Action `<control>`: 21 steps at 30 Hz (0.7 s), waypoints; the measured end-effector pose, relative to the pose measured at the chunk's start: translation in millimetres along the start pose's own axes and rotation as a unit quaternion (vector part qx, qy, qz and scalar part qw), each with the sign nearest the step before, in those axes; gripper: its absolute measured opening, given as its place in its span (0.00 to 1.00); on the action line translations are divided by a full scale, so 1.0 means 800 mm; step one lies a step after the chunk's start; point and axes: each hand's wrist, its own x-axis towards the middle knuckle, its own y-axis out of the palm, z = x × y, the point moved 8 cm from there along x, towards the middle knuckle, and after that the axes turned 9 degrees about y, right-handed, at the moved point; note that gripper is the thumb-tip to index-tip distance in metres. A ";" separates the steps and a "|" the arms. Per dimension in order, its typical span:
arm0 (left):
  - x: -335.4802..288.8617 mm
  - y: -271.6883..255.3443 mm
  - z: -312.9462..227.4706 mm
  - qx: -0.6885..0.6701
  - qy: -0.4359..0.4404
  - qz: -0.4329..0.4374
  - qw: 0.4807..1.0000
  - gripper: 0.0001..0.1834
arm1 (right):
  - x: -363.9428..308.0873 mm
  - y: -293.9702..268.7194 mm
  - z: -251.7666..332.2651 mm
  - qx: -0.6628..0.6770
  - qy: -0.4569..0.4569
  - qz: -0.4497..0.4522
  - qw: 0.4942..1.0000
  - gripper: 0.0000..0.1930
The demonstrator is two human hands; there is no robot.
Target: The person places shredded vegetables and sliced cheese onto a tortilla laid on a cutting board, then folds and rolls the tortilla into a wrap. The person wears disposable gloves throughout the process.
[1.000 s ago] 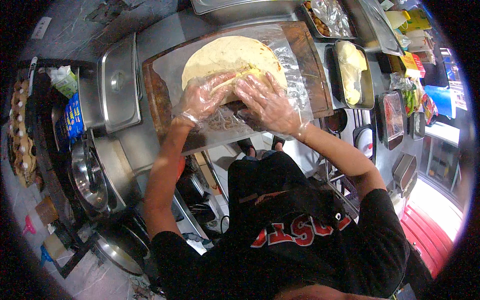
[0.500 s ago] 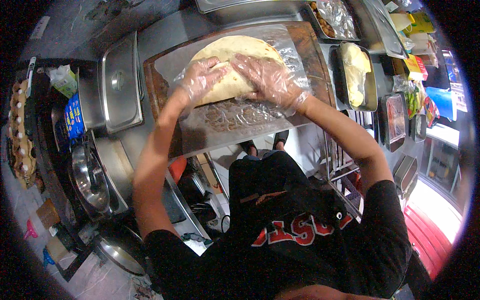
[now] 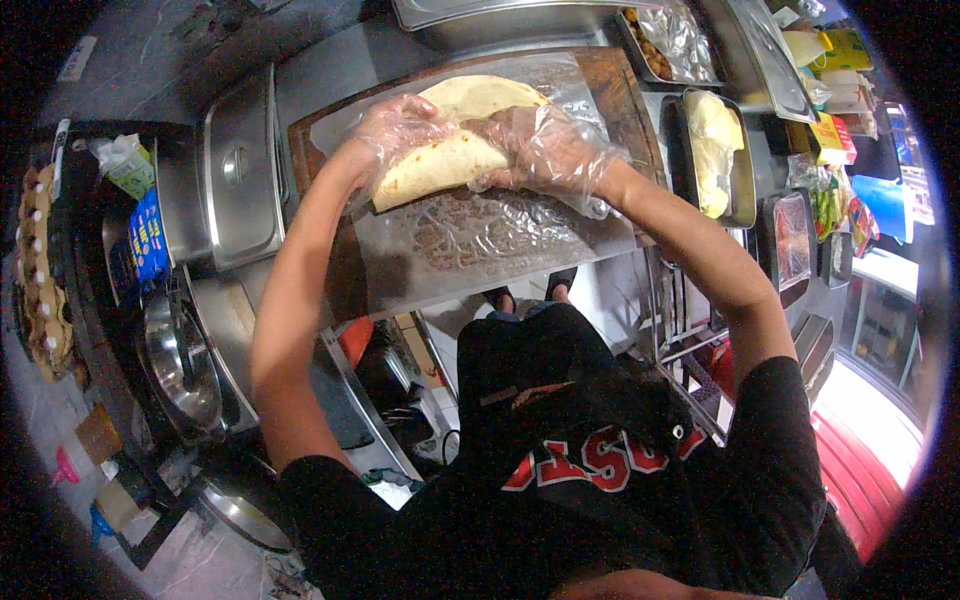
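Observation:
A large pale flatbread, like a tortilla, lies partly folded over itself. Under it a clear plastic sheet covers much of a brown board. My left hand, in a clear plastic glove, curls over the left end of the fold. On the right end, my right hand, gloved the same way, has its fingers bent around the bread and the thumb at the near edge. Both hands grip the flatbread, and whatever is inside the fold is hidden.
Left of the board lies a steel lid, with a steel bowl nearer. To the right stands a tray holding pale yellow food. A pan of brown pieces under plastic wrap is at the far right of the board.
The near side of the flatbread has been rolled tighter, away from me. My left hand moved up over the fold, and my right fingers closed more around its end.

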 end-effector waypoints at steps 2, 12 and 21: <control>-0.015 -0.009 -0.025 0.110 0.048 -0.056 0.991 0.13 | 0.000 -0.003 0.002 -0.010 0.014 0.004 1.000 0.34; -0.105 0.112 -0.090 0.555 0.345 -0.092 0.751 0.36 | 0.004 -0.003 -0.006 0.001 0.016 0.011 1.000 0.34; -0.063 0.108 -0.033 0.622 0.277 -0.098 0.726 0.37 | -0.001 0.005 -0.006 -0.026 -0.019 -0.037 0.999 0.35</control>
